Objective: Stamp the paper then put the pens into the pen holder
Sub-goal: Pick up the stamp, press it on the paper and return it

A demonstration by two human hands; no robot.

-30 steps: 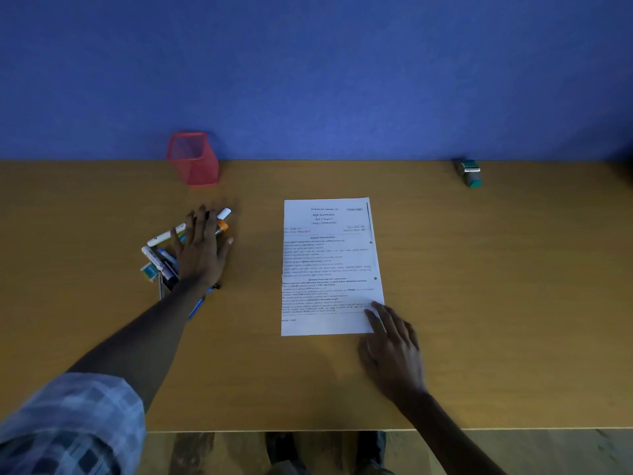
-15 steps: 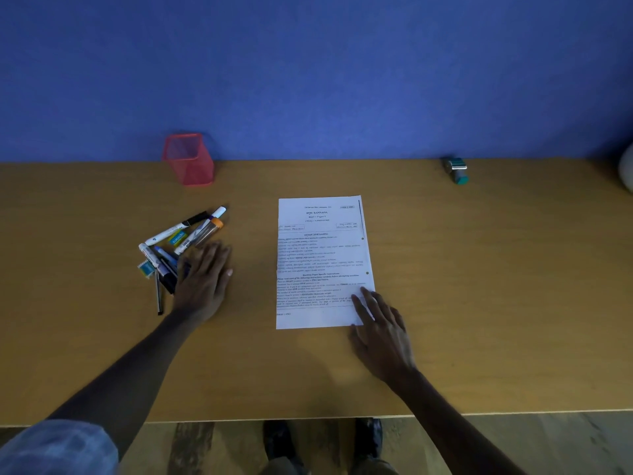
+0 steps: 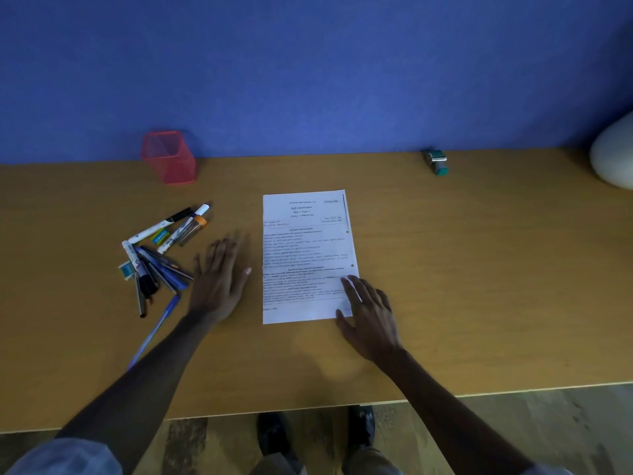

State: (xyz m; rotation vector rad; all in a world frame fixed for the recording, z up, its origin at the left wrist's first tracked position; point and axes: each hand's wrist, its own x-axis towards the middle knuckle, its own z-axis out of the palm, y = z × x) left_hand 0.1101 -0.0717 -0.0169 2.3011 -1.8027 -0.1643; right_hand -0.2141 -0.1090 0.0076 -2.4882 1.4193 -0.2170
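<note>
Stamping comes first, so what matters is where the stamp [image 3: 436,161] sits relative to each hand. It lies at the back of the desk [image 3: 479,269] near the wall, well beyond and to the outer side of the right hand [image 3: 368,315], far from the left hand [image 3: 219,279]. Right hand is clearly nearer; my call is it should do the reach.

Right hand: flat, fingers straight, fingertips resting on the near right corner of the paper [image 3: 305,255], holding nothing. Left hand: flat, fingers spread, blurred, gripping nothing, between the paper and the pens [image 3: 161,255]; can't tell whether it touches the desk.

Stamp is lying on its side, long axis running roughly away from the person, teal end nearer. Expect a forward, outward reach, then righting it before pressing.

Pens are a loose pile just outboard of the left hand. Pen holder [image 3: 168,156] stands upright beyond the pile.
</note>
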